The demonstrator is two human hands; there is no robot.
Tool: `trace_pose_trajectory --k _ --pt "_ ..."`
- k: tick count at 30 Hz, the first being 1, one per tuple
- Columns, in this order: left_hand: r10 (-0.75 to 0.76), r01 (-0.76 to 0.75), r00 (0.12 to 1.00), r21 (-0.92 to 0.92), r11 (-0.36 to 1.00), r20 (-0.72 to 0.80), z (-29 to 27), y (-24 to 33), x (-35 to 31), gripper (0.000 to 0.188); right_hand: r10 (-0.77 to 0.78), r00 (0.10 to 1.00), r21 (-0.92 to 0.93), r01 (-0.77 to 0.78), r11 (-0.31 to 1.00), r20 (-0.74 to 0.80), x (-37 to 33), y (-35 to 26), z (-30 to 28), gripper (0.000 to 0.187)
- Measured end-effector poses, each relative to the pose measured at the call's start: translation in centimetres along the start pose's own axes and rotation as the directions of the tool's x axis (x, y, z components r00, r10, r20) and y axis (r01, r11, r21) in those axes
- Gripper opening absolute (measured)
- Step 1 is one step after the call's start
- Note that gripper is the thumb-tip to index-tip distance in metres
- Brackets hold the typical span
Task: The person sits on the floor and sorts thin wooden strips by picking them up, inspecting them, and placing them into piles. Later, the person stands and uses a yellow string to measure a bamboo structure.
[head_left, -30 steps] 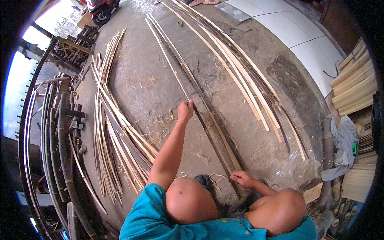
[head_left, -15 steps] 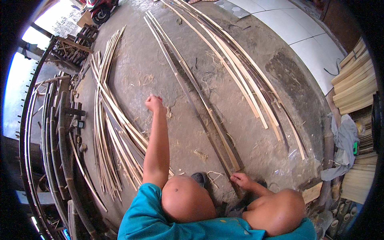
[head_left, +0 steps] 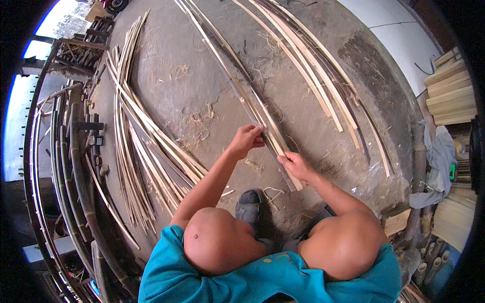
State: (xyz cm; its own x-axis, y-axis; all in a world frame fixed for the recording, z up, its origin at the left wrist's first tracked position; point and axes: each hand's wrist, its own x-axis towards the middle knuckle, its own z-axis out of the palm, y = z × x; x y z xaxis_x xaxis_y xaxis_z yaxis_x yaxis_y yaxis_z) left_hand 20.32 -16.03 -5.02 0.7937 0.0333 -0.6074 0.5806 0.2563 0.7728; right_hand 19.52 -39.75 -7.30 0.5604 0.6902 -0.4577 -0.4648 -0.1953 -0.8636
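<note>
Both hands meet near the middle of the frame on a long bamboo strip (head_left: 237, 88) that lies on the concrete floor (head_left: 202, 76) and runs from the top of the frame down to just above the person's knees. The left hand (head_left: 246, 140) is closed around the strip, fingers curled over its edge. The right hand (head_left: 293, 164) sits a little lower and to the right, its fingers pinched on the strip's near end; how tightly it grips cannot be told.

A second pale strip lies touching the first along its right side. To the upper right, a fan of more bamboo strips (head_left: 313, 76) curves across the floor, well apart from the hands. On the left side of the frame a bigger pile of thin slats (head_left: 136, 141) lies in a loose, crossing bundle, and beyond it whole bamboo poles (head_left: 76, 166) bend along the left rim. Fine shavings (head_left: 199, 123) are scattered on the floor between the pile and the hands.

A dark shoe (head_left: 250, 207) shows between the bare knees at the bottom, just below the strip's end. Stacked flat boards (head_left: 449, 86) stand at the right edge, with a grey cloth (head_left: 439, 161) draped below them.
</note>
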Motion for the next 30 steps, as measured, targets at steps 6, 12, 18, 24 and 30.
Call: trace_pose_trajectory --k 6,12,18,24,30 --pt "-0.003 0.001 0.999 -0.04 0.999 -0.054 -0.2 1.6 -1.0 0.027 -0.022 0.999 0.076 0.02 0.997 0.023 0.6 -0.1 0.4 0.039" --pt "-0.022 0.022 1.0 -0.073 0.997 -0.007 -0.9 2.3 -1.6 0.028 -0.015 0.999 0.093 0.012 0.996 0.033 0.2 -1.3 0.6 0.038" --pt "-0.006 0.009 1.0 -0.107 0.994 0.024 -1.5 2.1 -1.8 0.03 -0.011 1.0 0.01 0.011 1.0 -0.004 0.3 -1.6 1.1 0.038" --pt "0.007 -0.014 0.999 -0.131 0.991 -0.048 -2.2 1.1 -2.1 0.031 -0.049 0.999 -0.087 0.049 0.995 -0.001 -0.2 -2.0 2.4 0.036" --pt "0.063 -0.07 0.997 -0.181 0.981 -0.04 -2.0 0.1 -1.8 0.027 -0.084 0.996 0.036 0.086 0.996 -0.042 0.0 -0.5 2.7 0.027"
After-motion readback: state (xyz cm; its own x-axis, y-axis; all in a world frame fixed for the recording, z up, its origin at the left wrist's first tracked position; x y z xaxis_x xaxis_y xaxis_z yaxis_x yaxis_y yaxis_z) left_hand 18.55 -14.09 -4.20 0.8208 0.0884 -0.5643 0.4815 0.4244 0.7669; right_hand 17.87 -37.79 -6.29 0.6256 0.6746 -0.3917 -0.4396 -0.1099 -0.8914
